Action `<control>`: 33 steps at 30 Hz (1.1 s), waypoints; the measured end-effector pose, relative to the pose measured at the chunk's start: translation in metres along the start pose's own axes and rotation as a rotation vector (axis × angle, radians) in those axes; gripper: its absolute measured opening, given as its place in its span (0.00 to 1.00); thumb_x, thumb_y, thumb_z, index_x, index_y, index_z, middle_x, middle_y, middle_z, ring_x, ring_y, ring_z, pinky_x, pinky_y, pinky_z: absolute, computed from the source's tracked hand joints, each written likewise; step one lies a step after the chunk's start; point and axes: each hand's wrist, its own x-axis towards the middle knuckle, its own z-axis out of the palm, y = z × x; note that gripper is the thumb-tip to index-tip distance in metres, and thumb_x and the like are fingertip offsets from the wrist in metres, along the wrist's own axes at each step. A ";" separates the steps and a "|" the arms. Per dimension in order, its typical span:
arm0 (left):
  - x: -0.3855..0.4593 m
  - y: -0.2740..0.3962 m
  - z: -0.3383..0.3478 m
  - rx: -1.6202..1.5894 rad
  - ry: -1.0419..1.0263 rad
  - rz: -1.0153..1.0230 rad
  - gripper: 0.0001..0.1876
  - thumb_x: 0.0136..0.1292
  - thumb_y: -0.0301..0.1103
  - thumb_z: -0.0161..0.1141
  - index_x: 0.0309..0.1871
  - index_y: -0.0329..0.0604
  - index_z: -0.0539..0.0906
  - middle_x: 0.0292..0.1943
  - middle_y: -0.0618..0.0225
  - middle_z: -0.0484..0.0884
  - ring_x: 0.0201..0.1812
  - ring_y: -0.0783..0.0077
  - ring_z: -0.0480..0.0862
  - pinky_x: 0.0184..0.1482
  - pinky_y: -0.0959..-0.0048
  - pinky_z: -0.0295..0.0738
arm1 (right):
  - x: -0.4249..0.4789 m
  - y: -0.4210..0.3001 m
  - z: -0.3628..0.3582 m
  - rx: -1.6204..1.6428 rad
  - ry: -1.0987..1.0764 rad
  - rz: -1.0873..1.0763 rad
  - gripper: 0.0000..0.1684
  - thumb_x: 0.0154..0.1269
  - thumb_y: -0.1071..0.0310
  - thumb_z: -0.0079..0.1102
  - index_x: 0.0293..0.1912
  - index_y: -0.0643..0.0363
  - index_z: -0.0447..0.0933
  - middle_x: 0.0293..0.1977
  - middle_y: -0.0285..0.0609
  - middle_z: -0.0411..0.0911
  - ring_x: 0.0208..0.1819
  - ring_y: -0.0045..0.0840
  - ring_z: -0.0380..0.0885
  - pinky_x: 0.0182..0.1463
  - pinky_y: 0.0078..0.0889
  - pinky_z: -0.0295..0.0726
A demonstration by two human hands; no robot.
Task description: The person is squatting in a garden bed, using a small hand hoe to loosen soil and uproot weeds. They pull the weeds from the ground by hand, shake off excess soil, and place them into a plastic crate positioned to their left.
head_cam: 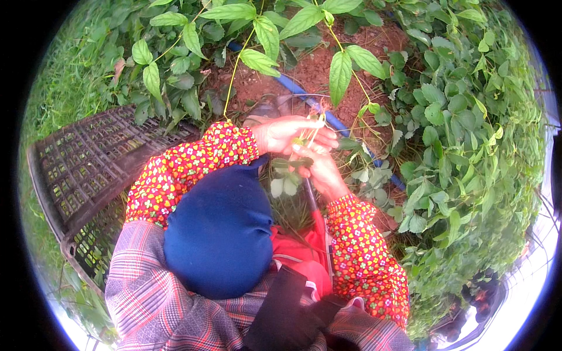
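My left hand (285, 134) holds a small uprooted leafy plant, its pale stems (317, 129) lying across the fingers. Reddish-brown roots (317, 113) stick out past the fingertips. From below, my right hand (322, 169) meets the left and pinches the lower stems. The plant's green leaves (285, 182) hang beneath both hands, some showing pale undersides. A dark rod (311, 197) runs just under the right hand towards red cloth (307, 250); its far end is hidden. Patterned sleeves cover both forearms.
A black plastic crate (88, 171) lies tilted on grass to the left. Beyond the hands, a blue hose (290, 83) crosses reddish soil (303, 66). Low leafy plants (448, 105) crowd the right side. Vine stems (237, 74) hang across the top, close to the left wrist.
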 end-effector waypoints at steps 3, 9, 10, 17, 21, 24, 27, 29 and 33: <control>0.000 0.001 -0.005 -0.043 0.049 -0.014 0.16 0.65 0.37 0.49 0.47 0.32 0.72 0.45 0.50 0.77 0.45 0.61 0.79 0.44 0.68 0.78 | -0.002 0.001 0.001 -0.061 -0.014 -0.024 0.14 0.61 0.61 0.52 0.38 0.63 0.75 0.22 0.37 0.75 0.18 0.14 0.72 0.16 0.11 0.60; -0.014 0.012 -0.019 -0.104 0.268 0.208 0.14 0.63 0.37 0.52 0.43 0.34 0.74 0.35 0.57 0.80 0.37 0.62 0.82 0.38 0.67 0.79 | -0.013 -0.040 -0.070 -0.377 0.523 -0.255 0.08 0.58 0.69 0.54 0.36 0.63 0.76 0.27 0.40 0.78 0.15 0.14 0.70 0.20 0.14 0.69; -0.015 0.011 -0.019 -0.072 0.293 0.178 0.14 0.63 0.38 0.52 0.43 0.34 0.74 0.33 0.58 0.79 0.35 0.64 0.82 0.37 0.69 0.80 | -0.008 -0.039 -0.102 -0.324 0.565 -0.363 0.07 0.59 0.71 0.52 0.35 0.64 0.75 0.28 0.42 0.79 0.15 0.13 0.70 0.19 0.13 0.69; -0.011 0.002 -0.021 0.157 0.261 0.077 0.14 0.59 0.34 0.57 0.46 0.37 0.74 0.12 0.78 0.68 0.28 0.73 0.80 0.35 0.75 0.76 | 0.076 -0.043 -0.150 -1.173 0.519 -0.361 0.12 0.59 0.70 0.48 0.42 0.53 0.77 0.28 0.46 0.78 0.21 0.31 0.75 0.27 0.32 0.74; -0.015 -0.001 -0.031 0.192 0.298 0.061 0.14 0.60 0.34 0.56 0.47 0.36 0.74 0.11 0.77 0.67 0.27 0.73 0.80 0.32 0.75 0.76 | 0.076 -0.061 -0.154 -1.513 0.588 -0.251 0.13 0.58 0.65 0.43 0.36 0.54 0.77 0.32 0.52 0.77 0.35 0.46 0.76 0.38 0.45 0.74; -0.013 -0.002 -0.032 0.170 0.302 0.053 0.14 0.60 0.33 0.55 0.47 0.36 0.74 0.11 0.76 0.67 0.26 0.72 0.80 0.31 0.75 0.76 | 0.056 -0.077 -0.170 -1.854 0.509 -0.125 0.12 0.57 0.64 0.46 0.35 0.56 0.76 0.32 0.53 0.77 0.36 0.45 0.77 0.39 0.47 0.75; -0.014 -0.005 -0.033 0.144 0.310 0.049 0.13 0.60 0.33 0.55 0.46 0.36 0.74 0.12 0.76 0.68 0.26 0.71 0.80 0.31 0.75 0.76 | 0.052 -0.072 -0.183 -1.838 0.536 -0.154 0.12 0.56 0.62 0.49 0.37 0.57 0.75 0.32 0.52 0.77 0.36 0.45 0.77 0.38 0.47 0.75; -0.011 -0.005 -0.030 0.139 0.318 0.048 0.14 0.60 0.32 0.55 0.46 0.34 0.74 0.11 0.76 0.67 0.25 0.72 0.80 0.30 0.76 0.77 | 0.052 -0.064 -0.189 -1.778 0.595 -0.162 0.13 0.55 0.61 0.51 0.38 0.57 0.75 0.32 0.52 0.77 0.36 0.44 0.77 0.39 0.47 0.75; -0.010 -0.003 -0.024 0.159 0.332 0.043 0.13 0.60 0.32 0.56 0.46 0.35 0.75 0.11 0.76 0.68 0.25 0.71 0.80 0.30 0.75 0.77 | 0.071 -0.048 -0.172 -1.625 0.700 -0.253 0.16 0.52 0.59 0.58 0.40 0.56 0.75 0.31 0.50 0.77 0.36 0.44 0.77 0.39 0.45 0.75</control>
